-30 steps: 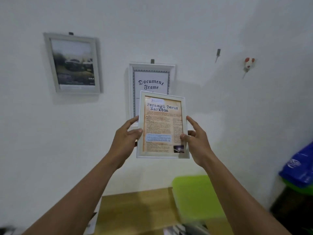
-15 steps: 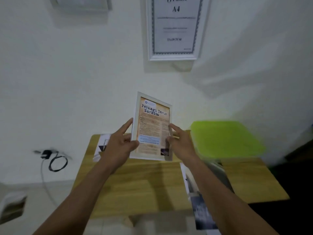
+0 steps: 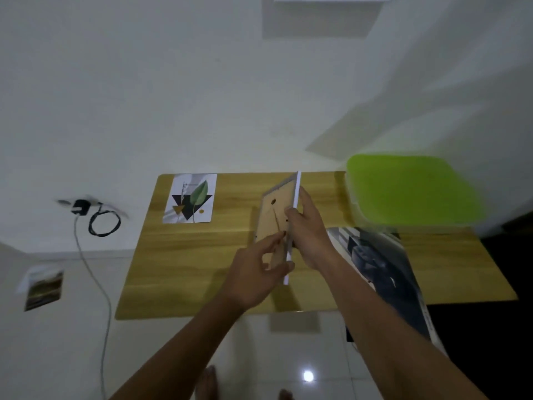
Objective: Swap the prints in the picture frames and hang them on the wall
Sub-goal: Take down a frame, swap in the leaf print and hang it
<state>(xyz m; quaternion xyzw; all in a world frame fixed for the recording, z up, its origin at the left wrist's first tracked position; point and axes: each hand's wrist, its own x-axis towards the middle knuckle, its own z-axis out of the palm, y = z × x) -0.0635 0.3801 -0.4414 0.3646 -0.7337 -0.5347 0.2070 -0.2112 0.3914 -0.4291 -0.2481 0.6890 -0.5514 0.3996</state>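
brown fibreboard faces the camera: the small white-edged picture frame is held on edge above the pale wooden table, with its back turned up and to the left and its front out of view. the right hand grips the frame's white right-hand edge, fingers curled over it onto the backing. the left hand pinches the lower end of the frame between thumb and forefinger, the forefinger lying along the board; blur hides any tabs there. the frame sits between the two hands and touches both. whether its lower corner meets the tabletop cannot be told.

the step in hand looks to be opening this frame to get its print out. the next move likely calls for the right hand to steady the frame while the left frees the fastenings and lifts the backing off without bending it. a white rectangular leaf print lies flat near the table's far left corner, well apart from the hands. a large dark glossy print lies on the right, partly under the right forearm. either may be the replacement
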